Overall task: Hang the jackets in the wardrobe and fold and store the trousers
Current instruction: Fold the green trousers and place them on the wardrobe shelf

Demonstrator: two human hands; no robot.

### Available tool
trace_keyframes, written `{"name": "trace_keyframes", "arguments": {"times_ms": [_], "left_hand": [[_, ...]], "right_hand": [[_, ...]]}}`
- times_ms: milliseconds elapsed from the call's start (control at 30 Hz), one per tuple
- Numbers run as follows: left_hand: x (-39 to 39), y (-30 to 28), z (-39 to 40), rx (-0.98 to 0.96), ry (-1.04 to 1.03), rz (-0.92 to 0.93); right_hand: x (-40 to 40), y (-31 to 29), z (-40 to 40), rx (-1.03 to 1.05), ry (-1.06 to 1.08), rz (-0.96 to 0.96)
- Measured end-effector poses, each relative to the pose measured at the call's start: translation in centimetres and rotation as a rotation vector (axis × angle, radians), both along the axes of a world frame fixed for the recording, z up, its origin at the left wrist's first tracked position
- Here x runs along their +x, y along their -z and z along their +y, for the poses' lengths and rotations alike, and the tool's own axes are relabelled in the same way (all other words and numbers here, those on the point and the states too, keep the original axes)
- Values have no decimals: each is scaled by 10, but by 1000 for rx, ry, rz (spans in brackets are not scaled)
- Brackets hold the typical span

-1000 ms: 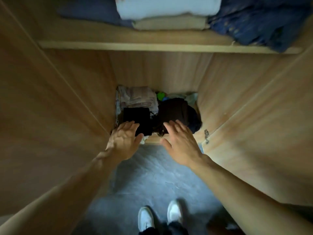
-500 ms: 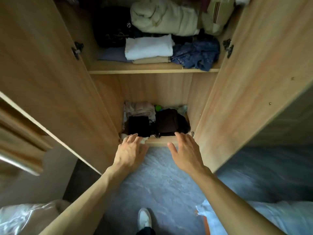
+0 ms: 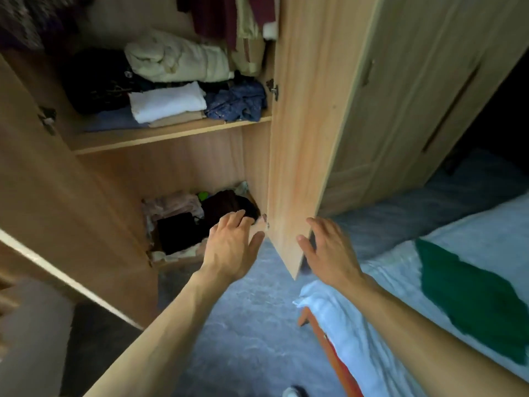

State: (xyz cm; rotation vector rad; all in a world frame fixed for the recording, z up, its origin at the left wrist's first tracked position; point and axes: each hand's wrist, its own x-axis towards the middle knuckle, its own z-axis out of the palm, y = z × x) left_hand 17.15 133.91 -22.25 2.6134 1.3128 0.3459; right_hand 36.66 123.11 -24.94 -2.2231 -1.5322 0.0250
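Both hands empty, fingers spread: left hand [image 3: 233,247] before wardrobe [image 3: 171,170] floor, right hand [image 3: 329,253] beside door [image 3: 300,138]. Folded trousers [image 3: 179,233] there: soft, light; likely best scooped from underneath.

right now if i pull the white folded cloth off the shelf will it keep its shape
Probably not: the white cloth looks soft and rounded at its fold, so it would likely droop and unfold. It seems light. It rests on a tan piece, which may drag along with it.

Right hand's fingers [image 3: 314,224] (partly) hidden behind wardrobe door [image 3: 297,156].
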Motion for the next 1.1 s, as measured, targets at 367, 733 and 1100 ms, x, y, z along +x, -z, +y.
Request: {"name": "trace_keyframes", "arguments": {"times_ms": [367, 733, 1100], "left_hand": [[111, 5, -135, -31, 417, -88], [285, 17, -297, -105, 657, 10], [398, 39, -347, -117, 718, 28]], "right_hand": [[63, -12, -207, -51, 409, -17], [188, -2, -389, 11, 686, 153], [290, 25, -459, 76, 764, 278]]}}
